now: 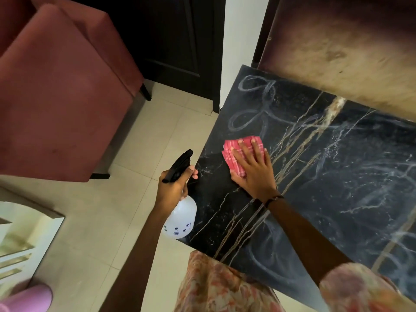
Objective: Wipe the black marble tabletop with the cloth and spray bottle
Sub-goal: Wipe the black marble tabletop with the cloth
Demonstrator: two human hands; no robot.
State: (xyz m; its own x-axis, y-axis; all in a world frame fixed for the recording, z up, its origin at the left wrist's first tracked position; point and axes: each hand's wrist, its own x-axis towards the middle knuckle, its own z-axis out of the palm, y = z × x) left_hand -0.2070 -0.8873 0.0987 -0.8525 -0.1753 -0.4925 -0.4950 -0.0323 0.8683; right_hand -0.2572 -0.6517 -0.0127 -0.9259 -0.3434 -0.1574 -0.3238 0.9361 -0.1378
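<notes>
The black marble tabletop (pixel 326 167) fills the right side of my view, veined in gold and white, with looping pale smears near its far left corner and more streaks across the near and right parts. Beyond it a brown, mottled panel (pixel 342 46) rises along its far edge. To the left, over the pale tiled floor (pixel 108 221), stands a dusty-red upholstered chair (pixel 58 91) on dark legs, well apart from the table.

My floral sleeve (pixel 360 287) sits low in the view, with both bare forearms reaching out from it. My right hand (pixel 253 174) lies flat, fingers spread and released, pressing down on the folded red checked cloth (pixel 234 154), which rests on the marble near the table's left edge; its far end shows past my fingertips. A dark thread band (pixel 273 198) circles that wrist.

My left hand (pixel 174 188) is clenched around the neck of the spray bottle (pixel 180 219), held just beside the table's left edge, over the floor. Its white body hangs below my fist, and its black trigger head (pixel 180 165) points away from me.
</notes>
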